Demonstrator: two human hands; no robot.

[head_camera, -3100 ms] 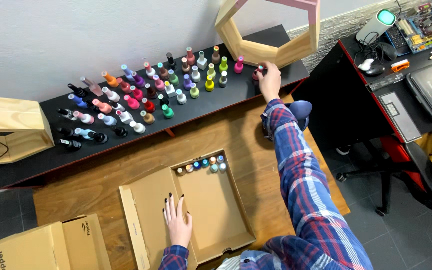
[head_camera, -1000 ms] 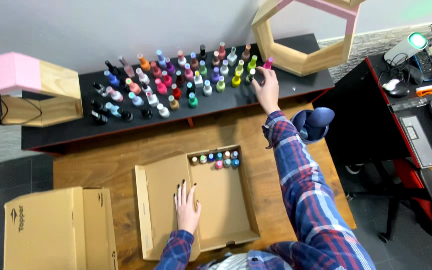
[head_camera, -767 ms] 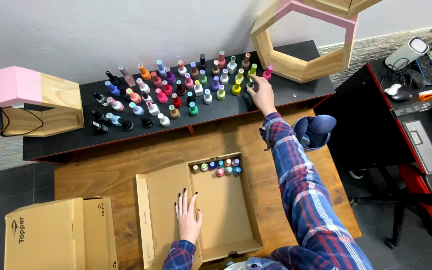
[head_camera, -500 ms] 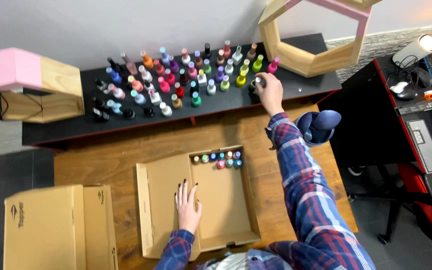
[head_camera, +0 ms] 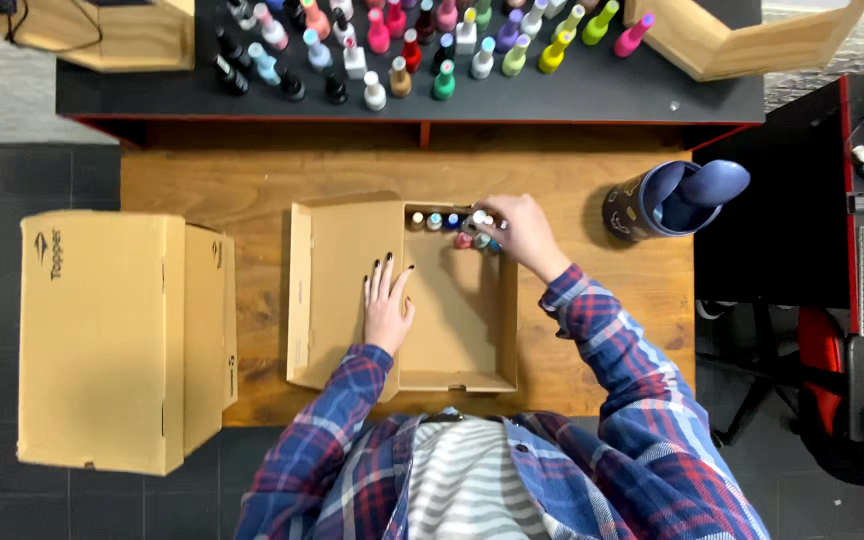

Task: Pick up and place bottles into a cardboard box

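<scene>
An open shallow cardboard box (head_camera: 332, 290) lies on the wooden table (head_camera: 212, 185) in front of me. My left hand (head_camera: 388, 305) rests flat on the box floor, fingers spread, dark nails showing. My right hand (head_camera: 517, 232) is at the box's far right corner, fingers closed on a small nail polish bottle (head_camera: 479, 218) with a white cap. A short row of nail polish bottles (head_camera: 436, 221) stands along the box's far wall, right beside that hand. Many more coloured bottles (head_camera: 402, 45) stand on the black shelf (head_camera: 592, 85) beyond the table.
A closed cardboard box (head_camera: 102, 340) sits at the left, overhanging the table edge. A dark blue cup (head_camera: 652, 200) holding a blue object stands right of my hand. A wooden hexagon frame (head_camera: 742, 45) and a wooden block (head_camera: 132, 35) rest on the shelf. A black desk (head_camera: 802, 200) is at right.
My right hand has come back from the shelf to the box's far right corner, now with a bottle in it. The camera has tilted down. My left hand stays in the box.
</scene>
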